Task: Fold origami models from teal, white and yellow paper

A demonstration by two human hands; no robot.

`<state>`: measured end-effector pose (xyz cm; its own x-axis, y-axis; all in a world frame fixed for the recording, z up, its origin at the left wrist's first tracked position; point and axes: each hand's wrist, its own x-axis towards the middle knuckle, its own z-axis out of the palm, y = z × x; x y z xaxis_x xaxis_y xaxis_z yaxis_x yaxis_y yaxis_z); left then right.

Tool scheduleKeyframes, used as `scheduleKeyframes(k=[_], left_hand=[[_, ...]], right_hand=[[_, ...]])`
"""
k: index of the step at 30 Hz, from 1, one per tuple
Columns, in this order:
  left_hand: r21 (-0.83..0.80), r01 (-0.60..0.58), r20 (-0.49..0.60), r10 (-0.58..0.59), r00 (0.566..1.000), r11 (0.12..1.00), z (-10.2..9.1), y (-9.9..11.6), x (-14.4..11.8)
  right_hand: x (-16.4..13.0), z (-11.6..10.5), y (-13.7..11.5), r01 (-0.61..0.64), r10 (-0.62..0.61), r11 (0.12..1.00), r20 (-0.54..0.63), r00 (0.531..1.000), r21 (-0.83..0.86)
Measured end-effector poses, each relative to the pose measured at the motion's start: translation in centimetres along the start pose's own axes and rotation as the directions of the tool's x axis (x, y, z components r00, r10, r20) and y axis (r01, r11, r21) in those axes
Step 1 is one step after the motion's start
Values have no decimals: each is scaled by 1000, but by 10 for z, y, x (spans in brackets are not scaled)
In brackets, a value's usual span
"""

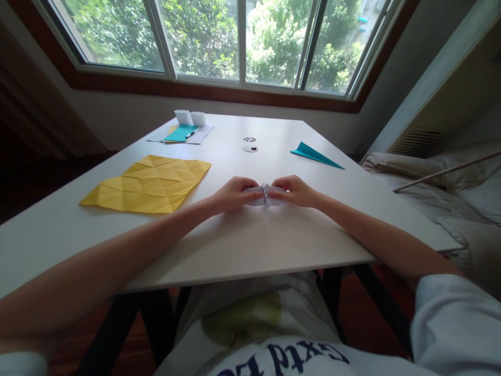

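Head view shows one white table [242,245] carrying one small folded white paper piece [265,196], one large creased yellow sheet [151,184] to the left, one teal folded paper [315,154] to the far right, two small white boxes [190,117] at the far left beside a stack of papers with a pen [183,134], and two round holes [250,144] in the tabletop. Both forearms stretch forward over the near edge and meet at the table's middle. The left hand [234,193] pinches the left end of the white paper piece with curled fingers, and the right hand [294,190] pinches its right end the same way, knuckles up, the two hands nearly touching. The piece sits between them, just on the tabletop.
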<state>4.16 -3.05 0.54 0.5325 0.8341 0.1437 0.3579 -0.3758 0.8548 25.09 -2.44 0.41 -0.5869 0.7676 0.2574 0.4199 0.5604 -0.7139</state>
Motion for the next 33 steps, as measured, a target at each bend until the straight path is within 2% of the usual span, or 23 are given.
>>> scheduleKeyframes(k=[11,20,23,27,31,33], left_hand=[[15,65,-26,-64,998,998,-9,-3,3],[-10,96,18,-96,995,995,-15,2,3],[-34,106,22,-105,994,994,-16,4,2],[-101,139,-12,-141,990,985,-15,6,1],[-164,171,-58,-182,982,972,-15,6,1],[-194,168,-58,-182,981,967,-14,7,1]], right_hand=[[2,-9,8,-49,44,996,61,997,71],[3,-16,12,-61,50,993,108,993,97],[3,-16,12,-46,39,996,91,995,74],[1,-14,7,96,-98,992,-26,995,-88],[-2,-13,-1,275,-327,897,-99,940,-345],[-2,-12,-4,301,-372,867,-113,921,-396]])
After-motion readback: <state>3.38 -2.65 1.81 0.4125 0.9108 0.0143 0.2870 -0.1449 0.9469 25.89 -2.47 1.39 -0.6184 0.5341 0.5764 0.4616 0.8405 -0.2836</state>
